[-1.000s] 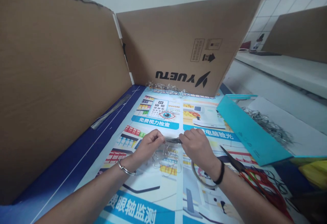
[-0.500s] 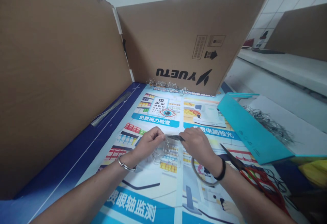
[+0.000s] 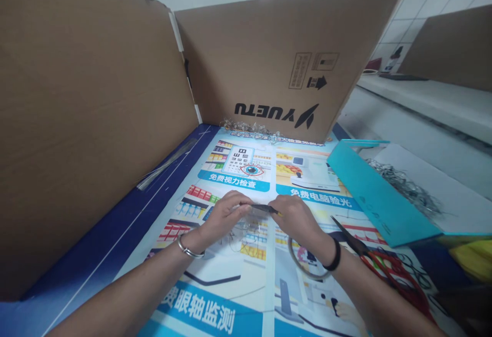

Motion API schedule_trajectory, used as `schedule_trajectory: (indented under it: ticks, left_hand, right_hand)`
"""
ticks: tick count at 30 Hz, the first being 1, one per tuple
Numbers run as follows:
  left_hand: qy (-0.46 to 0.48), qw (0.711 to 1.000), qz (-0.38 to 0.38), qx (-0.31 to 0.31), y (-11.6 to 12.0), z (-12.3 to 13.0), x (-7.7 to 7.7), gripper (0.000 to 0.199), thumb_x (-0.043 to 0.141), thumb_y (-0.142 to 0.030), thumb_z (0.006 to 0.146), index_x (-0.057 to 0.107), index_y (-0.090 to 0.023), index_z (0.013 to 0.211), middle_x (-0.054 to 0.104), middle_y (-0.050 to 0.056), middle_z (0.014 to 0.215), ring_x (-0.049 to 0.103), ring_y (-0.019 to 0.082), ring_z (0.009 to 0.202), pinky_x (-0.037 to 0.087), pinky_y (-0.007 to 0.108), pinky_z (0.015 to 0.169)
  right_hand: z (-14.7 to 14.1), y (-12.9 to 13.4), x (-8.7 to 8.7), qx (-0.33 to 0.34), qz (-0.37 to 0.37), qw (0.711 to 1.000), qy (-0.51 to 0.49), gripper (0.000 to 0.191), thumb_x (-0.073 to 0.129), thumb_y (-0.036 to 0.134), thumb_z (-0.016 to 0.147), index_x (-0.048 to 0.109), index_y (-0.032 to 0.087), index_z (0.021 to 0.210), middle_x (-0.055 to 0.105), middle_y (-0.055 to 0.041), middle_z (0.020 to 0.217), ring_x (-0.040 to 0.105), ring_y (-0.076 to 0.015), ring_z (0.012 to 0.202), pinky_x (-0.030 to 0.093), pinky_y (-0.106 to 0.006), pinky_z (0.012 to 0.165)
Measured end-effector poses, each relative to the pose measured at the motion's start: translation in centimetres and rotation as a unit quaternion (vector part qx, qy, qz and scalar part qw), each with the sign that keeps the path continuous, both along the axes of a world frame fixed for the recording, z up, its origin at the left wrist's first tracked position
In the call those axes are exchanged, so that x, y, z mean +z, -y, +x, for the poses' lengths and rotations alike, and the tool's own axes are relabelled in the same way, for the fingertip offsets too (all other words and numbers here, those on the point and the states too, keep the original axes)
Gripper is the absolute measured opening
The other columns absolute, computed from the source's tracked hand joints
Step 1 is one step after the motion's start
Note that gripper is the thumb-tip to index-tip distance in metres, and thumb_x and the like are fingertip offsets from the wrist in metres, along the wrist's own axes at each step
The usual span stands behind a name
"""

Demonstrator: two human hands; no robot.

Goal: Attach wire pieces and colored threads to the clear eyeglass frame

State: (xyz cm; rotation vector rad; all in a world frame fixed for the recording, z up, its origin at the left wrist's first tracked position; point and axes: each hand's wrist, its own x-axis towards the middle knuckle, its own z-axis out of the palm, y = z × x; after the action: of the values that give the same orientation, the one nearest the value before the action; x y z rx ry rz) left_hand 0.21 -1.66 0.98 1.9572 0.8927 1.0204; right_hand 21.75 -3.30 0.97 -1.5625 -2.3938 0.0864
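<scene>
My left hand [image 3: 226, 216], with a silver bangle at the wrist, is closed in a pinch on a thin clear strand [image 3: 246, 232] that loops down below the fingers. Wrapped round a small dark pointed tool [image 3: 263, 207], my right hand [image 3: 294, 219] wears a black band at its wrist. The tool's tip reaches across to the left fingertips. Both hands are over the printed sheet, at its middle.
Cardboard panels [image 3: 269, 65] stand at the left and back. Clear tangled pieces [image 3: 249, 125] lie along the back panel. A teal box [image 3: 384, 193] of thin strands is at right, near red-handled scissors [image 3: 369, 257]. A ring [image 3: 298, 260] lies below my right hand.
The fingers of my left hand have shifted and flattened slightly round the strand. My right hand has tilted a little, and a yellow part of the tool's handle now shows.
</scene>
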Motion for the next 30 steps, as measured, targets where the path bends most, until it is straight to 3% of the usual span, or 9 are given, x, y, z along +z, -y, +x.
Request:
schedule_trajectory:
  ticks: [8, 16, 30]
  left_hand:
    - [0.008, 1.000, 0.017, 0.013, -0.2, 0.3, -0.1, 0.014, 0.059, -0.029, 0.083, 0.069, -0.021, 0.087, 0.063, 0.005, 0.087, 0.057, 0.017, 0.086, 0.045, 0.032, 0.081]
    - [-0.015, 1.000, -0.002, 0.027, 0.5, 0.8, 1.2, 0.012, 0.056, -0.019, 0.081, 0.059, -0.018, 0.069, 0.059, 0.003, 0.076, 0.054, 0.015, 0.076, 0.043, 0.028, 0.072]
    - [-0.015, 0.993, -0.044, 0.111, 0.4, 0.4, 1.2, 0.011, 0.053, -0.022, 0.080, 0.055, -0.017, 0.071, 0.054, 0.000, 0.073, 0.048, 0.012, 0.067, 0.038, 0.024, 0.062]
  right_hand:
    - [-0.5, 0.2, -0.1, 0.005, 0.026, 0.999, 0.035, 0.013, 0.056, 0.013, 0.079, 0.067, 0.019, 0.079, 0.064, -0.0028, 0.076, 0.057, -0.0176, 0.078, 0.031, -0.031, 0.073]
    - [-0.6, 0.4, -0.2, 0.013, 0.044, 0.998, 0.052, 0.011, 0.056, 0.015, 0.080, 0.066, 0.020, 0.079, 0.063, -0.0024, 0.076, 0.055, -0.0178, 0.077, 0.028, -0.032, 0.073]
    - [-0.2, 0.5, 0.1, -0.070, 0.164, 0.984, -0.028, 0.013, 0.053, 0.016, 0.081, 0.066, 0.019, 0.082, 0.063, -0.0047, 0.078, 0.052, -0.0192, 0.079, 0.028, -0.032, 0.074]
